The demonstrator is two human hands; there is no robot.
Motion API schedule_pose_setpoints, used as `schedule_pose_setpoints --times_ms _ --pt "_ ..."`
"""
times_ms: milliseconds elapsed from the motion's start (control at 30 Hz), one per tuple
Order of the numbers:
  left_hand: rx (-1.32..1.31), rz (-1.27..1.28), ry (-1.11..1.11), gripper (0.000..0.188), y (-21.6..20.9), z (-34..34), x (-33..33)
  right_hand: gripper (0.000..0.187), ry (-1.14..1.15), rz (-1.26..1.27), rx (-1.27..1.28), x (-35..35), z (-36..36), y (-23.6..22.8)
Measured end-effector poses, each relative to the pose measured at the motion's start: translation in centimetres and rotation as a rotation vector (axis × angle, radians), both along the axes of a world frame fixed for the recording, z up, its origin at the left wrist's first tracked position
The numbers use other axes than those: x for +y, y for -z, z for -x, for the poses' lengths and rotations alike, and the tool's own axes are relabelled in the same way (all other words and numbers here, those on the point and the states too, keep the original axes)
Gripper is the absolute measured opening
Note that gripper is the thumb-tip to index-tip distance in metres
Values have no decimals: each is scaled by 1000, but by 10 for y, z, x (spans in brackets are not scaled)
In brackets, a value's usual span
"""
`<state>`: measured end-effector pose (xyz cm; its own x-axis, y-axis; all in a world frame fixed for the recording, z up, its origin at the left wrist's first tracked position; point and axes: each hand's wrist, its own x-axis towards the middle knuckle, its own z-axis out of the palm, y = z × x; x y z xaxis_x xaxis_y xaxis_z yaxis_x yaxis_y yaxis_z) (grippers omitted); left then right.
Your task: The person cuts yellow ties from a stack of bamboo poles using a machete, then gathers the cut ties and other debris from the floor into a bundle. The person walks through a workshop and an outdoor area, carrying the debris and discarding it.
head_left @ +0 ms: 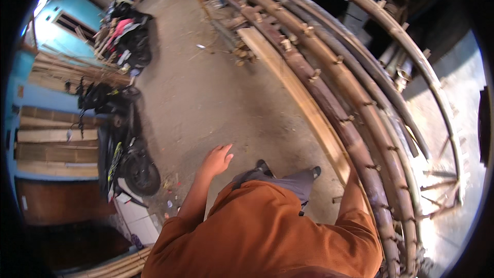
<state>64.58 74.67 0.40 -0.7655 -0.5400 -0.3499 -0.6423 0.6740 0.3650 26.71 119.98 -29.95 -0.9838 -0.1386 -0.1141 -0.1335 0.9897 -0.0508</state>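
My left hand (218,160) hangs in front of me over the ground, its fingers loosely stretched and holding nothing. My right forearm (353,195) reaches down at my right side to the near end of a long, pale wooden plank (288,82). The fingers of that hand are hidden, so whether they grip the plank cannot be made out. The plank runs away from me, alongside a long brown bamboo pole (329,100) with short pegs sticking out of it.
More pegged bamboo poles (355,82) stretch along my right. On the left, a black motorbike (135,162) is parked beside a blue wall with boards. Beyond it lie bundled bamboo strips (77,69) and a heap covered with dark cloth (135,41). A dirt path (180,82) runs between.
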Motion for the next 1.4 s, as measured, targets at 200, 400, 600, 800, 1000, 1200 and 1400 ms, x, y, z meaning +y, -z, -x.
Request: schedule_pose_setpoints --times_ms 200,400,600,800,1000,1200,1400 --pt "-422 -44 -120 49 46 -164 -28 51 -43 -89 -88 -18 30 9" --pt "-266 -87 -154 50 47 -165 -29 51 -140 -112 -18 0 59 -31" --pt "-171 -193 -193 48 42 -124 -18 51 -38 -88 192 -22 29 -115" --pt "-122 -245 -136 46 62 -102 -11 53 46 -36 22 -82 -95 -128" --pt "-134 -276 -114 48 70 -102 -10 56 -102 24 -83 -84 -125 -62" --pt "-94 -255 -176 47 89 -139 -23 55 -120 -85 -274 -83 -112 -43" --pt "-111 -317 -303 45 112 -199 -46 58 -152 -150 8 -75 -90 -61"
